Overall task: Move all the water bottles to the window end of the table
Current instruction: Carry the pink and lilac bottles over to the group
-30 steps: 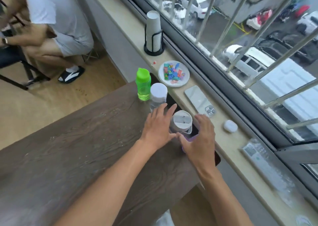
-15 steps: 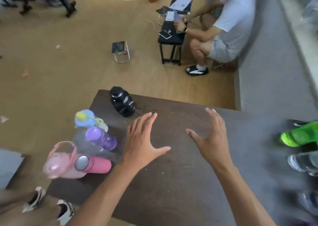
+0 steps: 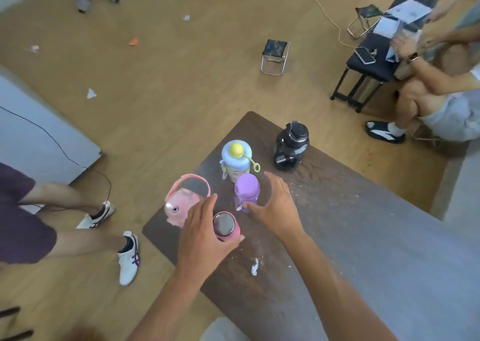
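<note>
Several bottles stand at one corner of the dark wooden table [image 3: 363, 236]. My left hand [image 3: 202, 234] wraps a slim pink bottle [image 3: 224, 223] with a shiny metal lid, fingers on its far side and thumb on the near side. My right hand [image 3: 278, 208] is open and cupped just right of a purple bottle [image 3: 246, 188], thumb close to its base. Behind them stand a light blue bottle [image 3: 236, 156] with a yellow knob and a black jug [image 3: 292, 147]. A round pink bottle [image 3: 181, 205] with a carry handle sits at the table's left edge.
A crumpled white scrap [image 3: 255, 266] lies on the table near my arms. A person's legs and white shoes [image 3: 128, 257] are close to the table's left edge. Another person [image 3: 441, 106] sits at a black bench [image 3: 371, 65]; a folding stool [image 3: 275, 54] stands on the floor.
My view swung from the window sill to the far end of the table. Both hands moved forward to the bottles, and my left hand closed around the slim pink bottle.
</note>
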